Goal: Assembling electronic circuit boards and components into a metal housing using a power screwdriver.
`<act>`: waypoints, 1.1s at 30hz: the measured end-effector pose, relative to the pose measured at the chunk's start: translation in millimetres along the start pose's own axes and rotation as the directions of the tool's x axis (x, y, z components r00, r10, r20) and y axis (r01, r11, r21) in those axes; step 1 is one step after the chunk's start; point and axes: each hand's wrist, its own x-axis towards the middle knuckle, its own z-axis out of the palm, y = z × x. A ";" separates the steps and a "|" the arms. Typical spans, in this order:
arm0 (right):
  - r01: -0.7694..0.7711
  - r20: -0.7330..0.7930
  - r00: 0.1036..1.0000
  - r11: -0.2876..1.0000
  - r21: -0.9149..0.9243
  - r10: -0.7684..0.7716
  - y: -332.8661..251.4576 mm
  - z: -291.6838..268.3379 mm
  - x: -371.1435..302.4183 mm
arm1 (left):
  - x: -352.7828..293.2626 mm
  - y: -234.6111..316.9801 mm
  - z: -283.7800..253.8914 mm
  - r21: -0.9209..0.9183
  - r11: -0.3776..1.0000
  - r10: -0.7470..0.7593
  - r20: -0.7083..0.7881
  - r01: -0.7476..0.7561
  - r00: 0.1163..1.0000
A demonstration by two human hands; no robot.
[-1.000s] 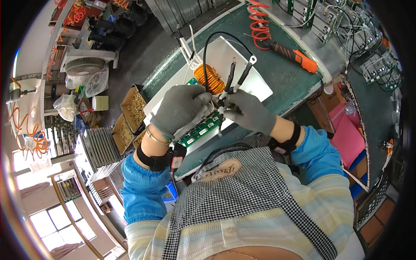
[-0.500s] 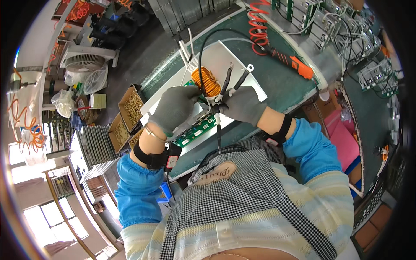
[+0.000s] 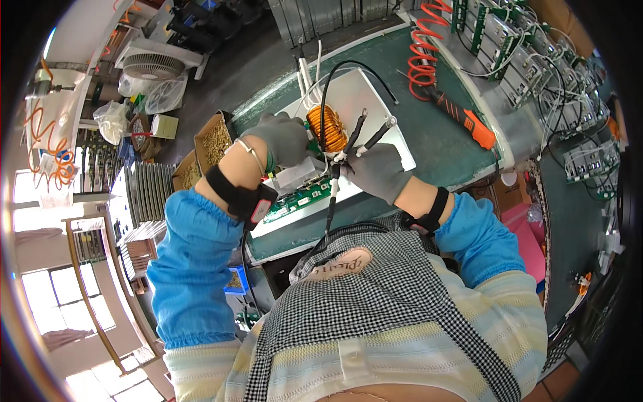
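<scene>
A copper-orange wound ring coil [image 3: 326, 127] sits on a white metal panel [image 3: 375, 94], beside a green circuit board [image 3: 295, 204]. My right hand [image 3: 378, 171], in a grey glove, is closed around black-sleeved cables [image 3: 362, 127] at the coil's near right side; two ring-lug ends stick up past the fingers. Another sleeved cable [image 3: 333, 194] hangs toward my apron. Left of the coil, my gloved left hand [image 3: 284, 139] is curled above the board; what its fingers hold, if anything, is hidden. A black cable [image 3: 355, 63] arches over the coil. Several white cables [image 3: 307, 80] rise behind it.
An orange-and-black power screwdriver [image 3: 465, 120] with a red coiled cord [image 3: 423, 50] lies right on the green table [image 3: 442, 161]. Assembled metal units with wires [image 3: 516, 74] stand far right. Cardboard boxes of small brass-coloured parts [image 3: 216, 141] are at the left.
My left hand has drawn left, away from the coil. My right hand keeps its grip. The arching black cable's free end now shows nearer the panel's right side, and the whole view has shifted.
</scene>
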 end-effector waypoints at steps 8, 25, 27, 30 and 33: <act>0.325 -0.270 0.930 0.904 0.278 -0.251 50.0 -38.0 25.0 | 12.5 8.1 -9.3 -0.228 0.959 -0.150 0.106 0.171 0.983; 0.896 -0.307 0.435 0.440 0.056 -0.847 44.4 -32.8 77.0 | 19.3 18.6 18.7 -0.346 0.887 -0.399 -0.239 0.307 0.885; 0.797 -0.282 0.603 0.579 0.171 -0.746 48.3 -30.3 59.3 | 21.3 15.3 20.0 -0.328 0.891 -0.380 -0.160 0.314 0.911; 0.598 -0.373 0.794 0.730 0.331 -0.481 54.7 -35.3 9.7 | 13.1 9.9 24.3 -0.356 0.908 -0.359 -0.392 0.221 0.847; 0.552 0.114 0.785 0.772 0.316 -0.608 57.6 -38.3 -17.7 | 3.2 8.1 17.7 -0.405 0.907 -0.371 -0.650 0.111 0.664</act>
